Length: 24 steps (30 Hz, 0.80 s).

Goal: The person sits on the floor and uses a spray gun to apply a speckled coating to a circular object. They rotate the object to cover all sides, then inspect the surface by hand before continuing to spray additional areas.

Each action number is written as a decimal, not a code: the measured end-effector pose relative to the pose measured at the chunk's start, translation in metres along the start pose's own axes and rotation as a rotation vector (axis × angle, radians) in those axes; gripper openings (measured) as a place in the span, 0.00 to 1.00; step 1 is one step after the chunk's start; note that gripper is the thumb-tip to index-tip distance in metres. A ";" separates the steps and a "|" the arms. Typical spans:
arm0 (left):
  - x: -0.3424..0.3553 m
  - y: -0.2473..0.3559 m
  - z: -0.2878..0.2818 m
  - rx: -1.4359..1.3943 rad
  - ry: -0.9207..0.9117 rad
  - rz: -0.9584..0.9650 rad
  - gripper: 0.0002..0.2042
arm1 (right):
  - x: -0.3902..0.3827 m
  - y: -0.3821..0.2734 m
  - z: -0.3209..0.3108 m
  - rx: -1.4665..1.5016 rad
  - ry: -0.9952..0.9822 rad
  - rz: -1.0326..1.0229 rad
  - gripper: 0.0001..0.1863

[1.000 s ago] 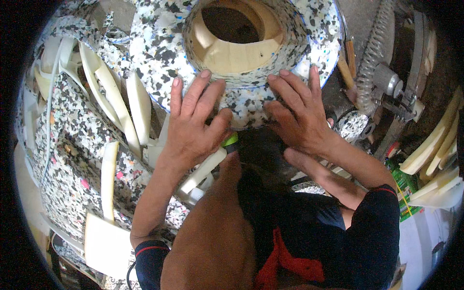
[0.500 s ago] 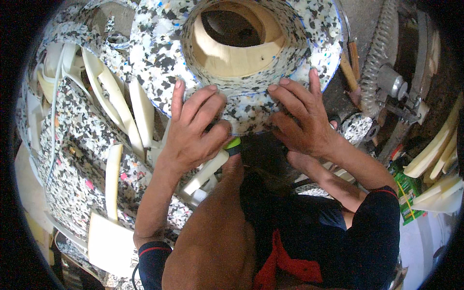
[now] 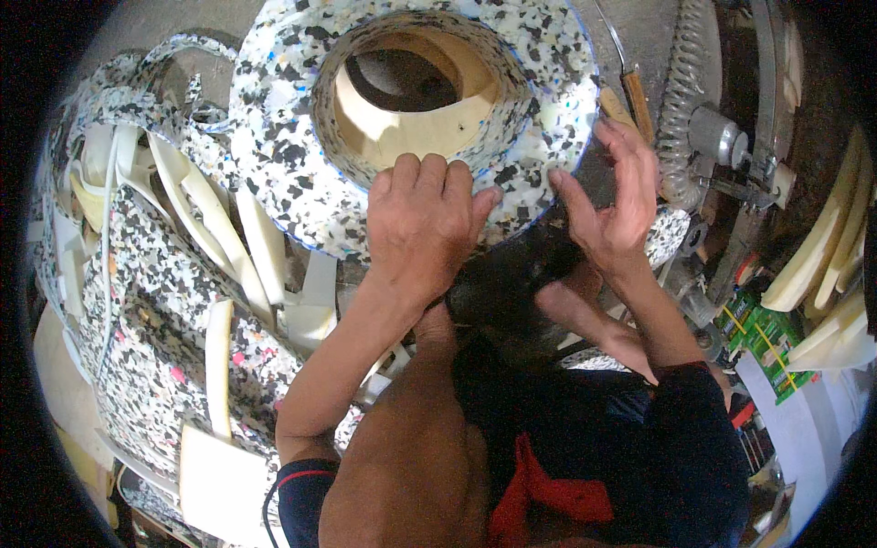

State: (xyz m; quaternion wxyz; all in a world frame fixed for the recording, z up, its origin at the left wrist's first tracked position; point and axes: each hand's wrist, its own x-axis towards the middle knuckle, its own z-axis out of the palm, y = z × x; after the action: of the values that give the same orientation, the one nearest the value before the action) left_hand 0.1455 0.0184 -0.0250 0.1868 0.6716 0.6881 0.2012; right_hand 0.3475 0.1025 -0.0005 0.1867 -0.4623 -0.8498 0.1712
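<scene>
A thick ring of speckled black-and-white foam [image 3: 283,119] lies in front of me, with a pale cream inner piece [image 3: 411,132] visible down its round hole. My left hand [image 3: 420,219] grips the near part of the ring, its fingers hooked over the inner edge of the hole and its thumb resting on top. At the ring's right outer edge is my right hand [image 3: 621,192], open, thumb and fingers apart. Its thumb tip reaches the rim; whether it presses on the foam I cannot tell.
Speckled foam sheet [image 3: 155,292] and white foam offcuts [image 3: 219,365] cover the left side. A wooden-handled tool [image 3: 636,100] lies beyond my right hand, near a coiled clear hose [image 3: 681,110] and a metal fitting [image 3: 717,137]. Cream strips [image 3: 813,256] and a green packet [image 3: 772,342] are at right.
The ring has shifted left in view. My left hand has moved onto the inner edge of its hole, while my right hand has left the near rim for the right outer edge and opened.
</scene>
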 end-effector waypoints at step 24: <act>0.018 0.016 0.015 -0.210 -0.008 -0.173 0.14 | 0.006 0.005 0.017 -0.043 -0.010 0.037 0.25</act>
State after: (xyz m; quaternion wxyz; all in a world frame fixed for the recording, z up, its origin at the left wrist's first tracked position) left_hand 0.1667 0.0373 -0.0287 0.2758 0.5871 0.7179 0.2526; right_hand 0.3395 0.1079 -0.0167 0.1693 -0.4809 -0.8455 0.1587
